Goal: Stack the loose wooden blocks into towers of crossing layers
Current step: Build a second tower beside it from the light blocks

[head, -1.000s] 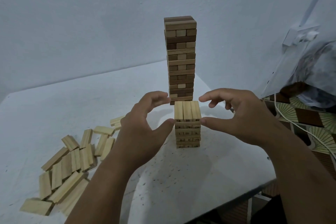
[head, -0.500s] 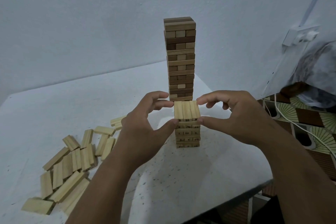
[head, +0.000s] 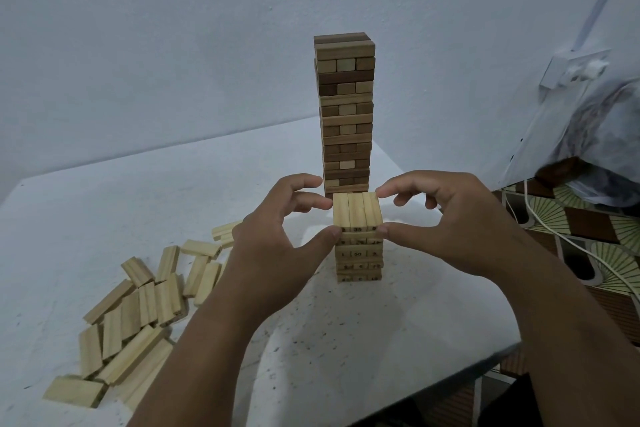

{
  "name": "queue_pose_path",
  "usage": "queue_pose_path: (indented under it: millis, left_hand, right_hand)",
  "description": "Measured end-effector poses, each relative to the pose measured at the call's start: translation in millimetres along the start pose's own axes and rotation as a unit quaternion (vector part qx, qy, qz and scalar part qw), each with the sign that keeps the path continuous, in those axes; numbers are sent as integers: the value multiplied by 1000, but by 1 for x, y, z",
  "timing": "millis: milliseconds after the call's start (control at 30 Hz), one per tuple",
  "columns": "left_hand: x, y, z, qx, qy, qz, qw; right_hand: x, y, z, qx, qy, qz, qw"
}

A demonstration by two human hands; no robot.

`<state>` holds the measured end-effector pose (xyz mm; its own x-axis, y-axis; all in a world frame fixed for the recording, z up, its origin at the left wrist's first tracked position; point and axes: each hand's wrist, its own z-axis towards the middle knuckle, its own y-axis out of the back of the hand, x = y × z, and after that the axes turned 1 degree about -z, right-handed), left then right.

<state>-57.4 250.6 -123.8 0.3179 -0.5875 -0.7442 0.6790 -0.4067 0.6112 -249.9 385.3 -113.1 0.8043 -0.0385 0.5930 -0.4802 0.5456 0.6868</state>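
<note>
Two towers are standing on the white surface (head: 346,357). The tall brown tower (head: 346,114) is standing at 12 o'clock, right behind the short pale tower (head: 358,239). The left hand (head: 273,246) and right hand (head: 446,222) are pinching its top three blocks, fingers (head: 320,237) narrow. Loose blocks (head: 138,315) are lying at 8 o'clock. A white cable (head: 568,246) is trailing at 3 o'clock.

The white speckled table (head: 346,340) carries two block towers (head: 358,253) (head: 345,114) and loose blocks (head: 138,308).
</note>
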Motion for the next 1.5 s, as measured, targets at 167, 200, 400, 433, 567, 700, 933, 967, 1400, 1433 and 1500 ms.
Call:
queue_pose_path:
  millis: [167, 200, 400, 433, 567, 700, 933, 967, 1400, 1433, 1500]
  left_hand:
    - [-2, 0, 0, -4, 4, 0, 1000]
    - [-3, 0, -1, -4, 5, 0, 1000]
    - [-9, 8, -4, -17, 25, -5, 1000]
    - [-11, 11, -5, -23, 28, -6, 999]
    - [-15, 26, -14, -49, 23, 6, 999]
    - [-11, 48, -30, -64, 30, 18, 997]
    - [13, 77, -64, -102, 55, 65, 991]
    - [20, 80, -69, -99, 66, 100, 988]
    - [49, 81, -88, 0, 140, 267, 953]
    - [50, 80, -89, -3, 130, 269, 954]
    - [50, 76, -89, -7, 107, 270, 957]
  right_hand:
    - [1, 0, 0, 2, -6, 2, 1000]
    - [1, 0, 0, 2, -6, 3, 1000]
    - [10, 4, -2, -25, -3, 14, 1000]
    - [14, 5, -2, -36, -4, 17, 999]
    - [39, -2, 0, -76, 20, 27, 997]
    - [72, -29, -1, -45, 35, 29, 998]
    - [100, -84, -5, 52, 32, 25, 998]
    - [101, -90, -6, 65, 31, 17, 997]
    - [107, -139, -9, 160, 68, -131, 976]
    - [107, -136, -10, 151, 61, -130, 978]
    - [103, -131, -13, 136, 41, -126, 982]
